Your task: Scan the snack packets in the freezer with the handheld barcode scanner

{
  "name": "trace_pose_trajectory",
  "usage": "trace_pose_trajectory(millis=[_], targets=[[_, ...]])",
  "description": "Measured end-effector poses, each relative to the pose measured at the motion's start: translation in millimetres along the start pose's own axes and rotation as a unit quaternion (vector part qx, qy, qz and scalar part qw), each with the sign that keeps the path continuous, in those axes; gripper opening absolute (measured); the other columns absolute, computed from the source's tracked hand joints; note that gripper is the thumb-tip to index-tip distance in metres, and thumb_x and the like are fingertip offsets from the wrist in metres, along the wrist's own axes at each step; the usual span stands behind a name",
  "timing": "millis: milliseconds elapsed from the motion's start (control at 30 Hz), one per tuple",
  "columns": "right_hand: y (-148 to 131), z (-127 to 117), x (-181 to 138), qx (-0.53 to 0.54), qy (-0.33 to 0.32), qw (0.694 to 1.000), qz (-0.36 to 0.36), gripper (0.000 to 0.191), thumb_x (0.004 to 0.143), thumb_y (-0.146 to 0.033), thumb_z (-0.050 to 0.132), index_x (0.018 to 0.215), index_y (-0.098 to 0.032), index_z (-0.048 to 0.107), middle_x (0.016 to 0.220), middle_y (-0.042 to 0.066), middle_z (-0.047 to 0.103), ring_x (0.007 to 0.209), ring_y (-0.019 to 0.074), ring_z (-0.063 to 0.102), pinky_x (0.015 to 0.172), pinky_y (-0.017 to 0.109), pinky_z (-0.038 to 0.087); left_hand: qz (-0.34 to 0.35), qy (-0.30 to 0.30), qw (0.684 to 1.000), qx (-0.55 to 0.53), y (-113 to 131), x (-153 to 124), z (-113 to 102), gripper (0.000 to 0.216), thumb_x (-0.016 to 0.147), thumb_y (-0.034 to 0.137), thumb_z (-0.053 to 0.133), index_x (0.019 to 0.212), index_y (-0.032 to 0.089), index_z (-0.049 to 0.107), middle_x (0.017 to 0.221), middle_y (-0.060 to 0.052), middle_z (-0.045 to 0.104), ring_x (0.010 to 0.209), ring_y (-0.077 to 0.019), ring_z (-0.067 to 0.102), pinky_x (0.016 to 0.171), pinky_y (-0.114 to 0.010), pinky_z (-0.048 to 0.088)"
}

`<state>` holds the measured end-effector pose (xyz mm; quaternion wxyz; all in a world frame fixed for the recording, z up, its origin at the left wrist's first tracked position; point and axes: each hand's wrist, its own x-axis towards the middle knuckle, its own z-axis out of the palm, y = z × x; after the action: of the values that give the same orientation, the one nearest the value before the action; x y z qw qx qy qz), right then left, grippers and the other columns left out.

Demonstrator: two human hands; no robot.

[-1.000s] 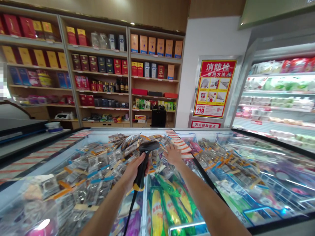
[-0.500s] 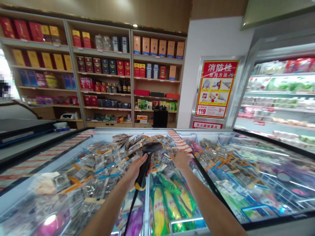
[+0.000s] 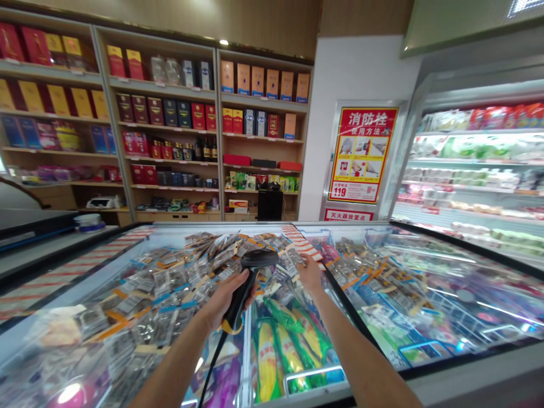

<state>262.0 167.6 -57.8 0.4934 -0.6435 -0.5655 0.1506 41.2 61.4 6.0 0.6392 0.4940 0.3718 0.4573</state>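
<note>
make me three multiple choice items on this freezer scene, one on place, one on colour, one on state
1. Where is the right hand?
A. among the packets in the freezer
B. on the wall shelf
C. on the scanner cable

2. What colour is the scanner body?
A. white
B. black
C. red

3. What is the left hand doing?
A. hanging open and empty
B. lying flat on the glass
C. gripping the scanner handle

Answers:
1 A, the right hand's fingers reach into the pile of packets, beside the corn.
2 B, head and handle are black, with a yellow band at the base.
3 C, the left hand's fingers are wrapped round the handle and the head points at the packets.
</note>
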Motion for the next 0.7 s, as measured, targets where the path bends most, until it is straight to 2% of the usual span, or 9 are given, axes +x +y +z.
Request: trace_pose_trajectory(millis=[133,367,533,700], targets=[[7,-4,2,0.044,0.017,0.999,0.004,0.037,0.068,-0.019,0.042,0.104,-0.017,0.051,0.09,0.003,0.064,0.079,0.0165,0.059,0.069,0.025,0.043,0.005,0.003,1.0,0.003,-2,-2,4,0.033,0.069,0.046,0.053,0.063,0.014,0.054,0.05,0.001,0.05,0.041,-0.0088,0.047,0.039,-0.019,0.034],[4,-8,0,0.023,0.032,0.999,0.002,0.035,0.069,-0.019,0.041,0.101,-0.018,0.054,0.091,0.004,0.064,0.081,0.0168,0.058,0.07,0.024,0.043,-0.005,-0.019,1.0,0.02,0,-3,3,0.033,0.068,0.046,0.054,0.064,0.014,0.055,0.048,0.0,0.052,0.042,-0.0102,0.048,0.039,-0.021,0.035],[3,-9,1,0.024,0.033,0.999,0.009,0.036,0.069,-0.019,0.04,0.103,-0.018,0.053,0.089,0.003,0.064,0.077,0.0166,0.059,0.069,0.025,0.043,-0.012,-0.002,1.0,0.023,1,-3,3,0.033,0.065,0.048,0.056,0.066,0.015,0.055,0.053,-0.001,0.055,0.041,-0.0096,0.047,0.038,-0.021,0.036],[9,-36,9,-0.044,0.06,0.997,0.017,0.036,0.07,-0.02,0.041,0.103,-0.017,0.054,0.091,0.004,0.063,0.082,0.0175,0.058,0.073,0.025,0.042,-0.022,0.0,1.0,0.02,0,-2,1,0.034,0.066,0.048,0.056,0.064,0.014,0.055,0.051,0.0,0.053,0.043,-0.0095,0.048,0.038,-0.02,0.037]])
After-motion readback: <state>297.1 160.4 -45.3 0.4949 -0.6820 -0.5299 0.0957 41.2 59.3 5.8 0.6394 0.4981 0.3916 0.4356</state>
